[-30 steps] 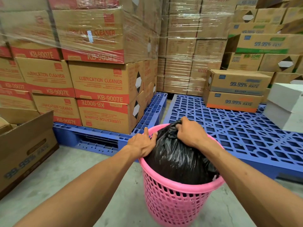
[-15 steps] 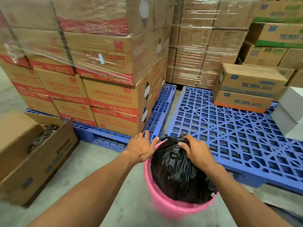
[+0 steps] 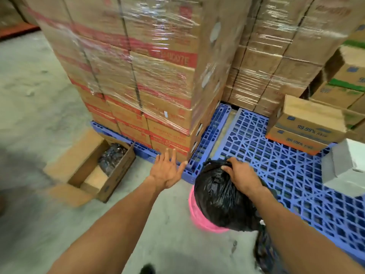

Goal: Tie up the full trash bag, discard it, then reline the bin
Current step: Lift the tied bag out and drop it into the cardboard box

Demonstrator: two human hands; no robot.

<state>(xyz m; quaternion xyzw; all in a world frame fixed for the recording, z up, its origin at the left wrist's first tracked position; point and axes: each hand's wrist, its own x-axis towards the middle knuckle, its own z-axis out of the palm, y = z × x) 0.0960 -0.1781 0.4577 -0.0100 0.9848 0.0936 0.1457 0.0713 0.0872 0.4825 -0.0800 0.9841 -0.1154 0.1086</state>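
Motion blur is smearing most of the view, so the print on the wrapped boxes (image 3: 150,80) is hard to read. The black bag (image 3: 221,196) is covering nearly all of the pink bin (image 3: 199,218), leaving only a curved strip of its left and lower rim showing; whether the bag is clear of the bin or sitting in it cannot be told. A dark shape below the right forearm is too blurred to name. The right hand (image 3: 240,175) is reaching down over the bag's top, fingers curling round the gathered neck and gripping it. The left hand (image 3: 166,171) is hovering to the left of the bag, apart from it, fingers spread and straight, holding nothing. Both forearms are stretching forward from the bottom edge. The bin is standing on the floor (image 3: 39,95) beside the corner of a blue pallet (image 3: 276,165). An open carton (image 3: 98,171) with something dark inside is lying to the left.
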